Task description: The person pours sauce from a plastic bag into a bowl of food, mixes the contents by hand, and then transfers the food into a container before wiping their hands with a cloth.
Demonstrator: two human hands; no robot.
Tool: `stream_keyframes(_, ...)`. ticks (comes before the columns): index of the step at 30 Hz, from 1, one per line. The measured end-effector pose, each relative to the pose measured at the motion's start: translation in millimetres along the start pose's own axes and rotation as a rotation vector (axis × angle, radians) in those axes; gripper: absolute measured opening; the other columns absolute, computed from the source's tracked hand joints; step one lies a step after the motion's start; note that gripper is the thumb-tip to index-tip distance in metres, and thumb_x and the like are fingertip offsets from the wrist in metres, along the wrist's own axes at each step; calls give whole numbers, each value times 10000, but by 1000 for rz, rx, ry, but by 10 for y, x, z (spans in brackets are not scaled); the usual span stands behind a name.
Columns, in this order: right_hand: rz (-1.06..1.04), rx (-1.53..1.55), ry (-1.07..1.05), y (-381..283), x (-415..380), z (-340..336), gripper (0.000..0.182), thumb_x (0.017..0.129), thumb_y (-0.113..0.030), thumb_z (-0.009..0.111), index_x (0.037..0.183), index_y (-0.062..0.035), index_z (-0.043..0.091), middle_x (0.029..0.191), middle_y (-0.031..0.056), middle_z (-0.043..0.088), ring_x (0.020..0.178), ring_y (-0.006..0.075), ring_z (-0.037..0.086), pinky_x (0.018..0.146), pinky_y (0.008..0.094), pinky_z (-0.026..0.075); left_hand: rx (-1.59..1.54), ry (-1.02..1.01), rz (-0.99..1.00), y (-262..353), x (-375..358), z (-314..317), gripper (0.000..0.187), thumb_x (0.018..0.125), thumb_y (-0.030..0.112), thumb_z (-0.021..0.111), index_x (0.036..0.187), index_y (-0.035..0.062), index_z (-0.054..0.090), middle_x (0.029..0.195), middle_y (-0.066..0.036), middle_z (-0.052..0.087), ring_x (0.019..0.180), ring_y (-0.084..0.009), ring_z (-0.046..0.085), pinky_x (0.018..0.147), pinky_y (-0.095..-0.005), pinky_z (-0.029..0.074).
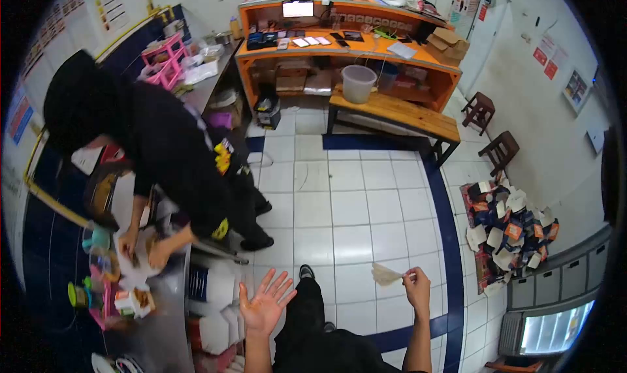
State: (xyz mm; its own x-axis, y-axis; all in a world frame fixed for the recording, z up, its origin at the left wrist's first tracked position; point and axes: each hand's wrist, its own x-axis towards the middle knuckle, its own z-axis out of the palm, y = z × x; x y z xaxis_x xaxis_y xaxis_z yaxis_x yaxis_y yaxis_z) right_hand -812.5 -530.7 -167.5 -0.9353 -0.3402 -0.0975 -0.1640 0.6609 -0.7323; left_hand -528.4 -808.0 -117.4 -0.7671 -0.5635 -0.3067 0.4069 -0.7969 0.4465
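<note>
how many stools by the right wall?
2. One stool stands nearer the orange counter; the other stool is closer to the camera, just above the pile of boxes. None seem hidden.

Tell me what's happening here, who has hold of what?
The person wearing the camera stands on a white tiled floor. Their right hand pinches a small pale, flat thing, perhaps a paper or thin bag; what it is cannot be told. Their left hand is open, palm up and empty. To the left, a co-worker in black bends over a steel counter, both hands busy among cups and small containers.
</note>
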Motion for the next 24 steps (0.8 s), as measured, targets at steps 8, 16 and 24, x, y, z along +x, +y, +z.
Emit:
stream_keyframes(8, 295, -168, 136, 417, 1370, 304, 122, 775, -173, 669, 818, -60, 658, 714, 162, 699, 715, 301, 706, 702, 391, 545, -104, -34, -87, 255, 2476, 644, 923, 902, 704, 437, 1491, 7, 297, 1518, -271, 300, 1426, -425, 269, 1158, -568, 248)
stream_keyframes(16, 332, 19, 145, -115, 3128, 776, 85, 782, -63, 637, 832, 3, 619, 718, 170, 702, 591, 254, 697, 542, 356, 564, -95, -88, 14, 688, 4304, 1325, 848, 941, 657, 411, 1493, 22, 307, 1516, -248, 325, 1421, -402, 293, 1155, -569, 262)
stream_keyframes(24, 107, 191, -195, -658, 5824, 1735, 69, 789, -35, 614, 824, 19, 590, 712, 164, 684, 526, 210, 657, 454, 321, 531, -164, 188, 263, 997, 5478, 1356, 847, 946, 671, 364, 1507, 39, 293, 1514, -239, 344, 1414, -391, 313, 1154, -565, 265)
